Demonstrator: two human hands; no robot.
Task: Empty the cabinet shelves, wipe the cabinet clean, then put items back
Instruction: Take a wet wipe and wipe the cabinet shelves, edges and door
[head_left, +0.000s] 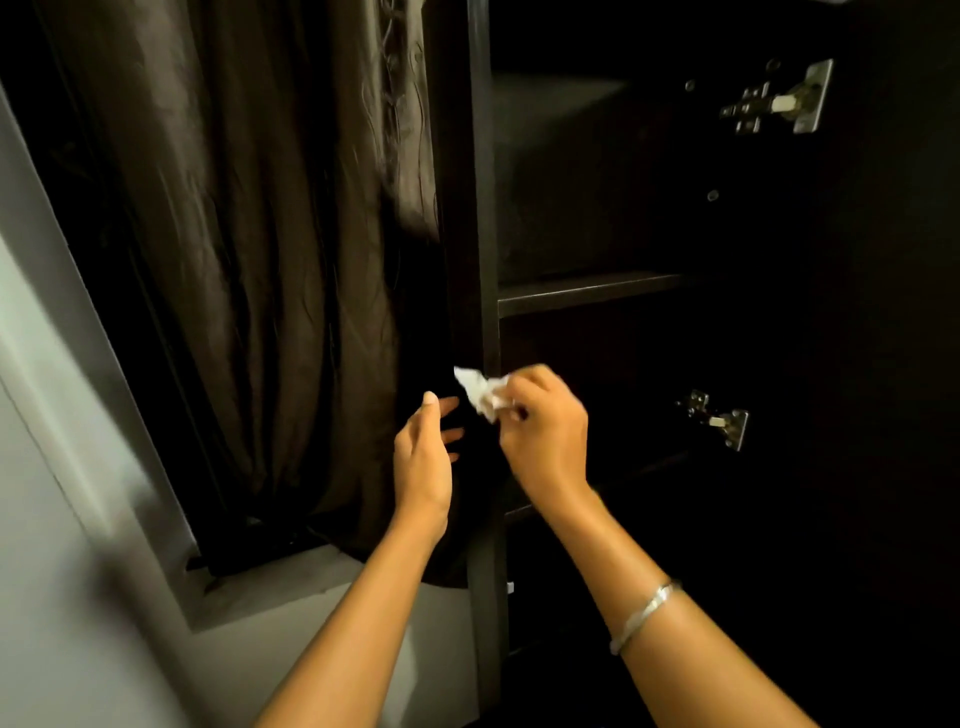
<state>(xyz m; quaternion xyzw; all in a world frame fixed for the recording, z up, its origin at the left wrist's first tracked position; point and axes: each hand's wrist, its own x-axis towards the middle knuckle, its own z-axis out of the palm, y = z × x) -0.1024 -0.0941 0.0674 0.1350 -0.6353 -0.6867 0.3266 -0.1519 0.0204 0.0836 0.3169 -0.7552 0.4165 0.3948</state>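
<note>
The tissue (480, 394), a crumpled white wad, sits against the front edge of the cabinet's (597, 293) left side panel (478, 208), just below the level of the middle shelf. Its long axis runs on a slant, with one pointed corner up and to the left, over the panel's edge, and the bunched end down and to the right, into the fingers. No print or writing shows on it. The right hand (540, 426) has its fingers curled closed around the wad's lower end, pinching it between thumb and fingertips, back of the hand toward the camera. A thin silver bangle (644, 613) circles the right forearm. The left hand (423, 462) hovers just left of the tissue, apart from it, fingers loosely spread and half open, holding nothing, in front of the panel's outer face. Inside the dark cabinet the shelf runs rightward from the panel; what lies on the shelves cannot be told in the gloom. Two metal hinges (779, 101) (719, 418) stand on the right side. Left of the cabinet hangs a dark brown curtain (260, 260), beside a pale wall (52, 467).
</note>
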